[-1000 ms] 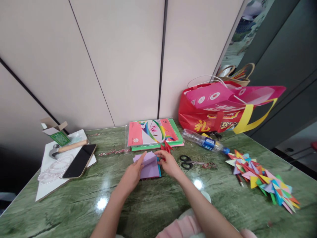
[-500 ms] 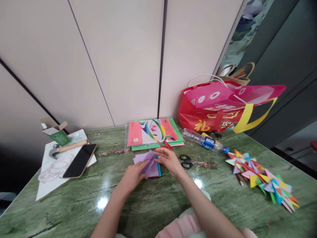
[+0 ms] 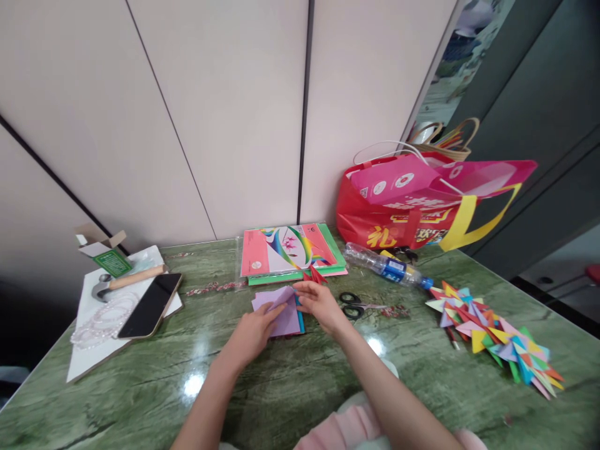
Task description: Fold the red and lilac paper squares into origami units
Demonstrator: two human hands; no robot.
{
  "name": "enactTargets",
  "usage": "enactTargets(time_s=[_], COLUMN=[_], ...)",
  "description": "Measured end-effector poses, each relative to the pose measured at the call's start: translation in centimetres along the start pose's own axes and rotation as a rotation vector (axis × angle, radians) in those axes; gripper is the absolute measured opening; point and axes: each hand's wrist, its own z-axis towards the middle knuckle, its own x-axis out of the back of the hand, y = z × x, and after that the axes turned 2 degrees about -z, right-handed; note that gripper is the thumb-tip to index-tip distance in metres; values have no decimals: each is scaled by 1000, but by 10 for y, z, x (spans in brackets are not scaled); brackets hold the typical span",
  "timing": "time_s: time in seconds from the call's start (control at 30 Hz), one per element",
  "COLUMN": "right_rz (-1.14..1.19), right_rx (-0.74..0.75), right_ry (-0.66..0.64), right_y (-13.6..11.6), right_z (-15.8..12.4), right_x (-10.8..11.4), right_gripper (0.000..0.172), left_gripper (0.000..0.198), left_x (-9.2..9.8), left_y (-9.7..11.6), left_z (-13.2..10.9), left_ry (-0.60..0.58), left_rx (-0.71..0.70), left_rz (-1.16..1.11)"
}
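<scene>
A sheet of purple paper [image 3: 287, 323] lies on a small stack of squares in front of me, with part of it folded over toward the upper right. Blue paper [image 3: 300, 320] shows along the stack's right side. My left hand [image 3: 253, 334] holds the purple paper from the left, its fingers pressed on the fold. At the upper right corner my right hand [image 3: 321, 306] grips the same sheet with bent fingers; the exact contact of its thumb is hard to see. Red folded paper [image 3: 315, 275] sits just behind the right hand, and black-handled scissors [image 3: 355, 306] lie to its right.
Behind are paper packs [image 3: 290, 250] and a red bag [image 3: 398, 212]. A plastic bottle [image 3: 394, 270] and colourful folded-paper pieces [image 3: 497, 337] lie right. Left are a phone [image 3: 150, 306], a hammer [image 3: 126, 281], a beaded string [image 3: 105, 322] and a green box [image 3: 110, 259].
The raised purple flap now lies lower and flatter under my left fingers. My left hand has shifted slightly right; my right hand stays at the corner.
</scene>
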Motion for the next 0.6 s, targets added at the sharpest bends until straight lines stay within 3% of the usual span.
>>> enactTargets(time_s=[0.13,0.27,0.47,0.6], right_rz=[174,191,-63,-235], right_rx=[51,64,103,167], right_ry=[-30,-60,31,31], right_y=[-7,-8,1,7], right_z=[-4,-5,1,4], right_x=[-2,-5,-2,-1], right_gripper=[31,31,27,30], left_gripper=[70,56,49,48], left_x=[-4,-4,-4,-4], left_y=[-5,-6,-7,-6], left_z=[2,3,4,4], left_ry=[-23,4,27,27], left_rx=[9,-1,-26,45], left_rz=[65,13,-53,-51])
